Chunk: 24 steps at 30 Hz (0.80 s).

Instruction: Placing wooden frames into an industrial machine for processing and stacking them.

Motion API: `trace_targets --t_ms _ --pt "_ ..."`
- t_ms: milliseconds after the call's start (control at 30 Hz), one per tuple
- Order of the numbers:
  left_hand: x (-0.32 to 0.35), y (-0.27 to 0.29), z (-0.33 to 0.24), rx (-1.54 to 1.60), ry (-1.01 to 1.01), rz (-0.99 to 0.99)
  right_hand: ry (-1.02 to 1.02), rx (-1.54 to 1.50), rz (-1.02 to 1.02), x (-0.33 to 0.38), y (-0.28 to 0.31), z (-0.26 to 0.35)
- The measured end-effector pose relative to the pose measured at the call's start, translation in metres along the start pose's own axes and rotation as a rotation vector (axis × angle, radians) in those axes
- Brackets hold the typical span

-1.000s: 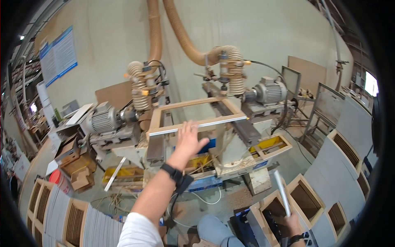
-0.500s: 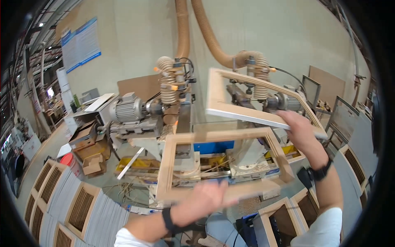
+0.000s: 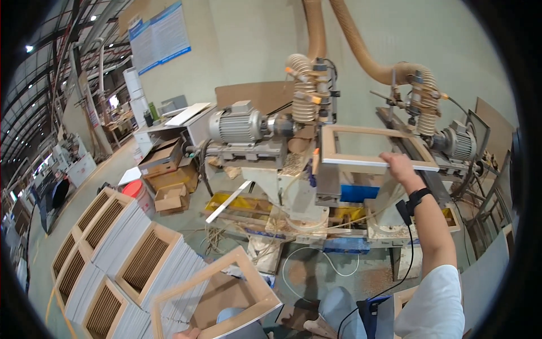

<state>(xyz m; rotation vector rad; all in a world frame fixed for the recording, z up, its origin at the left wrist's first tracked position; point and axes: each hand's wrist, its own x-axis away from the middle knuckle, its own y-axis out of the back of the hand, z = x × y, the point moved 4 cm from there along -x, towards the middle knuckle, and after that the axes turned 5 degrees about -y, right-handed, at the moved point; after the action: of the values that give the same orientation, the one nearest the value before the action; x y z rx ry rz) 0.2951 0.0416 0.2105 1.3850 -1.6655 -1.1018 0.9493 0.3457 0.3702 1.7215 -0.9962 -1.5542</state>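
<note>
Head view: upper frame (image 3: 332, 141) at machine (image 3: 293, 198), lower frame (image 3: 261, 284) in L hand (image 3: 188, 333)

R hand (image 3: 400, 169) is on the near side of upper frame, right of its middle, fingers bent over the edge. Looks like a grasp; how hard, can't tell. Upper frame lies approx level over the dark rails (image 3: 328, 183), btwn L motor (image 3: 234, 125) and R motor (image 3: 460, 141), pale edge toward the person. Can't tell if it's fully seated.

L hand is mostly cut off at bottom edge of view; only a bit shows, at the near end of lower frame. Fingers prob grip it, but most are out of sight. Lower frame is tilted, overlapping the stacks (image 3: 121, 240) and the L knee (image 3: 230, 313) from this angle; contact w/ the stacks can't be told.

Step in hand, my read: R hand positions upper frame on the rails while L hand minds the lower one. Next move, I'd judge, calls for upper frame kept square on both rails, fingers well clear of the parts under the ribbed hoses (image 3: 305, 90). Lower frame needs a firm hold and levelling if it's to rest flat, w/o knocking its corners on the stacks.
</note>
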Motion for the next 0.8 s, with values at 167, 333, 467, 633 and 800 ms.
trace_targets --t_ms 167,333,467,633,800 --pt "0.084 -0.011 0.064 -0.235 0.051 -0.282 0.017 -0.172 -0.003 -0.023 -0.026 0.019" --pt "0.095 0.037 0.111 -0.465 0.258 -0.439 -0.15 -0.537 0.029 -0.031 -0.052 -0.042" --pt "0.153 0.074 0.176 -0.577 0.473 -0.46 -0.135 0.021 0.039 -0.023 -0.068 -0.032" --pt "0.23 0.11 0.252 -0.595 0.626 -0.394 0.086 0.04 -0.257 0.072 -0.034 0.069" --pt "0.23 0.12 0.304 -0.543 0.706 -0.264 0.051 -0.038 -0.128 0.192 -0.011 0.136"
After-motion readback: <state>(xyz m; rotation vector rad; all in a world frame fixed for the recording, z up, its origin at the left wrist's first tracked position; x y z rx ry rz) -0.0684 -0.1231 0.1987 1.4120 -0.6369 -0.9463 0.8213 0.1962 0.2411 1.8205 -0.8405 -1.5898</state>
